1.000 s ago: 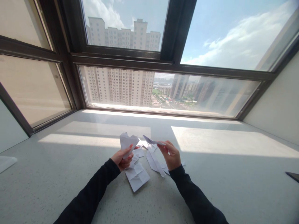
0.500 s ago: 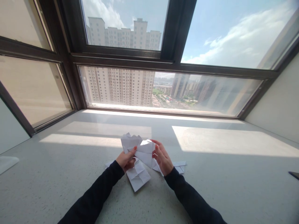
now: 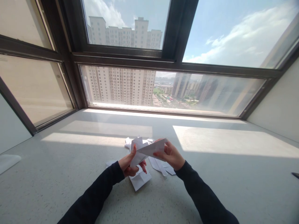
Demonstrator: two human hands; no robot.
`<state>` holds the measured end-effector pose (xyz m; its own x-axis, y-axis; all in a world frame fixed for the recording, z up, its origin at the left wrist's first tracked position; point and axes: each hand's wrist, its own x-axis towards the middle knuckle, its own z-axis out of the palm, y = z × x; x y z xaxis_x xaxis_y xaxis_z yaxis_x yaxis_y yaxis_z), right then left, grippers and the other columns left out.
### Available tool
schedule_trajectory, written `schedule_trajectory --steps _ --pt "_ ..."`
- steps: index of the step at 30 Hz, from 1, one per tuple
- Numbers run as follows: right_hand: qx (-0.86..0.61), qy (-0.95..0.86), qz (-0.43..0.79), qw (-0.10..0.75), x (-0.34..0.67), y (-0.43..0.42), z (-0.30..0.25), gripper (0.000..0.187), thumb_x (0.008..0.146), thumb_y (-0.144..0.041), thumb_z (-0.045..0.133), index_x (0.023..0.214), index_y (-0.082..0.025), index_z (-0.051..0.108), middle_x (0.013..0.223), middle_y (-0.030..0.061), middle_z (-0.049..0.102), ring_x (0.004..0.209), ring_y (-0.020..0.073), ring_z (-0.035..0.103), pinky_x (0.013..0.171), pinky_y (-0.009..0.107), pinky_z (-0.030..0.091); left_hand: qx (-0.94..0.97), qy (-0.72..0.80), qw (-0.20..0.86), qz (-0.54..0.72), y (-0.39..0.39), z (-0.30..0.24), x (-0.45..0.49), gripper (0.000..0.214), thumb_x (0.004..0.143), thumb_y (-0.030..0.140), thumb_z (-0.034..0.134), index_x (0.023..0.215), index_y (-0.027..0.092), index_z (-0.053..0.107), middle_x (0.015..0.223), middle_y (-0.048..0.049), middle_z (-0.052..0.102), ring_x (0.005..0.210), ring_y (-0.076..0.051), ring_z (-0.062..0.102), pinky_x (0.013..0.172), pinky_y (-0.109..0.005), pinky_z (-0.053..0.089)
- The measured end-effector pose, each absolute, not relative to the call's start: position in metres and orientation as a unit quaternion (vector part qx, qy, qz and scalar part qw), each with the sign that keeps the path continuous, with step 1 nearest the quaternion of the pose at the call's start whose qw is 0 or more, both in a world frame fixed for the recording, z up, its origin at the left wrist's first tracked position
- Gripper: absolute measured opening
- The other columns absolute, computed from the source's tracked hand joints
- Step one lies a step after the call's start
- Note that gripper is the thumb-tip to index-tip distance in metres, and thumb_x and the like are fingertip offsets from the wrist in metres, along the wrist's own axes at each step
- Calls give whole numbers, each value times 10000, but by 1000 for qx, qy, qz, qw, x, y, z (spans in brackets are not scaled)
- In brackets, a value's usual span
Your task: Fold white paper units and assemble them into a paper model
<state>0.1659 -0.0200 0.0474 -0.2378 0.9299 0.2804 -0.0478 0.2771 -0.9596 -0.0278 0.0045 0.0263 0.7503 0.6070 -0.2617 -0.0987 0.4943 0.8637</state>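
Between my hands is a piece of folded white paper (image 3: 154, 148), held above the sill with one pointed flap stretched toward the right. My left hand (image 3: 130, 163) pinches its left part, thumb on top and some fingers spread underneath. On the right side, my right hand (image 3: 170, 154) grips the wide end of the flap between thumb and fingers. Below lies a creased, folded white paper square (image 3: 140, 180), partly covered by my left hand. More folded paper pieces (image 3: 161, 165) rest beneath my right hand, and others show behind the held paper.
The speckled pale windowsill (image 3: 149, 205) spreads under my arms, with sunlit patches near the window frame (image 3: 163, 112). A white object (image 3: 8, 163) lies at the left edge. A dark pointed thing (image 3: 295, 175) shows at the right edge.
My right hand has moved slightly right and now grips a flap, which it has drawn out sideways. The held paper has turned, and more of the pieces beneath it show.
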Motion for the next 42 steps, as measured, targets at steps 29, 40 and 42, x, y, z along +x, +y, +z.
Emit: schedule_trajectory --steps 29,40,42 --pt "-478 -847 8 234 136 -45 57 755 691 -231 561 1308 -131 137 786 52 600 753 199 472 696 321 279 569 248 777 107 -5 9 -17 635 579 721 377 766 128 508 453 -18 593 245 -95 449 243 -173 308" --pt "-420 -632 432 488 136 -24 30 578 626 -417 605 1121 -194 408 928 50 560 729 165 547 600 274 450 571 251 734 270 -8 18 -12 682 658 682 324 787 68 591 448 -49 586 211 -54 382 205 -152 199" --pt "-384 -610 494 486 130 -25 29 530 625 -439 598 1070 -189 458 843 30 589 637 145 548 551 261 449 557 246 738 291 -7 15 -10 721 674 682 289 853 44 570 456 -69 591 235 -77 423 217 -159 236"
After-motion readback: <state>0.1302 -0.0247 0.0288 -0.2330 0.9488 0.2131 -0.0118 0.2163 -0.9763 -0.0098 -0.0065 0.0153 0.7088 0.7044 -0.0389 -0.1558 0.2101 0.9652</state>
